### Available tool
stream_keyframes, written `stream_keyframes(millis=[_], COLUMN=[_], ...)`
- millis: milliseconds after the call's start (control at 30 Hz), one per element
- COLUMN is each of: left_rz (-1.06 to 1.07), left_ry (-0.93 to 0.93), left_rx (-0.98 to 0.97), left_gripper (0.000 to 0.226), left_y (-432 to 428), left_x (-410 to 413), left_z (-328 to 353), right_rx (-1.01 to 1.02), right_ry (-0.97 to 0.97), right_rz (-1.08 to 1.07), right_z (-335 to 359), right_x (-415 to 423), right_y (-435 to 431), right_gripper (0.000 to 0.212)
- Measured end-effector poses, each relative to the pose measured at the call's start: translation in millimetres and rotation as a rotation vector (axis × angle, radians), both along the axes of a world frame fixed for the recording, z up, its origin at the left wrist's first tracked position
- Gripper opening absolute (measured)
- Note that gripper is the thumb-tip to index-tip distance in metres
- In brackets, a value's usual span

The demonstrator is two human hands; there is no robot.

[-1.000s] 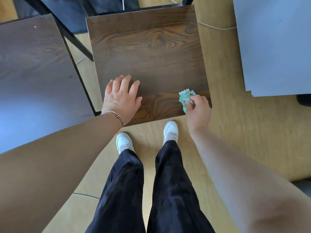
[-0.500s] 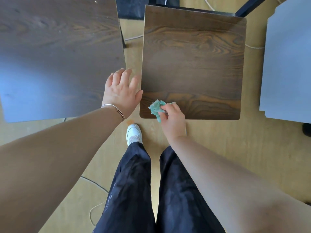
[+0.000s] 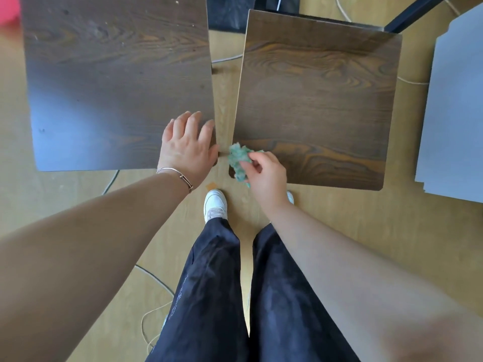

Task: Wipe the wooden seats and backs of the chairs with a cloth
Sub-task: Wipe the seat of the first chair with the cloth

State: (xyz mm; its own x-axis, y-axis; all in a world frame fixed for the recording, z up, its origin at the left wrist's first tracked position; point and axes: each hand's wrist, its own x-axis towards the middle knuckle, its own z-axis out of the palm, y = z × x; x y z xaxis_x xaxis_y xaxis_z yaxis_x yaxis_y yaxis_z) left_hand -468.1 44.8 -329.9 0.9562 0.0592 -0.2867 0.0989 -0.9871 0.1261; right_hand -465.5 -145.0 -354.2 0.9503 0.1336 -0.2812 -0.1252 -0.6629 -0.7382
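Cloth (image 3: 239, 159), a crumpled green wad, is pinched between the thumb and fingertips of the right hand (image 3: 265, 176) at the near left corner of the right-hand chair seat (image 3: 318, 100). The left hand (image 3: 187, 150), fingers spread and a thin bracelet (image 3: 177, 173) at the wrist, lies flat over the near right corner of the left-hand chair seat (image 3: 117, 87). That seat runs off the top of the view, the right wrist hides most of one white shoe (image 3: 290, 197), and pale writing down the dark trousers (image 3: 209, 283) is too small to read.
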Motion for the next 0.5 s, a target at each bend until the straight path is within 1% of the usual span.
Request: stream_keyframes(millis=[133,233,333,433,500], left_rz=[-0.030,-0.061,-0.100,-0.137,-0.170], left_ry=[0.013,-0.001,-0.014,-0.021,-0.027], left_rx=[0.010,-0.002,-0.028,-0.043,-0.042], left_gripper=[0.049,0.050,0.051,0.051,0.051], left_y=[-26.3,-58.6,-95.5,-132.2,-153.3], left_x=[12.9,29.9,49.4,68.9,79.7], left_z=[4.0,4.3,2.0,0.3,-0.9], right_rx=[-0.058,-0.143,-0.245,-0.357,-0.325], right_ry=[0.011,-0.038,-0.029,0.035,0.088], right_rz=[-0.155,-0.293,-0.425,-0.476,-0.466], right_z=[2.6,4.9,4.3,5.0,1.8], right_x=[40.9,79.9,114.4,135.0,139.9], right_y=[-60.1,-124.8,-195.9,-249.7,-268.6], right_gripper=[0.022,0.024,0.028,0.026,0.022])
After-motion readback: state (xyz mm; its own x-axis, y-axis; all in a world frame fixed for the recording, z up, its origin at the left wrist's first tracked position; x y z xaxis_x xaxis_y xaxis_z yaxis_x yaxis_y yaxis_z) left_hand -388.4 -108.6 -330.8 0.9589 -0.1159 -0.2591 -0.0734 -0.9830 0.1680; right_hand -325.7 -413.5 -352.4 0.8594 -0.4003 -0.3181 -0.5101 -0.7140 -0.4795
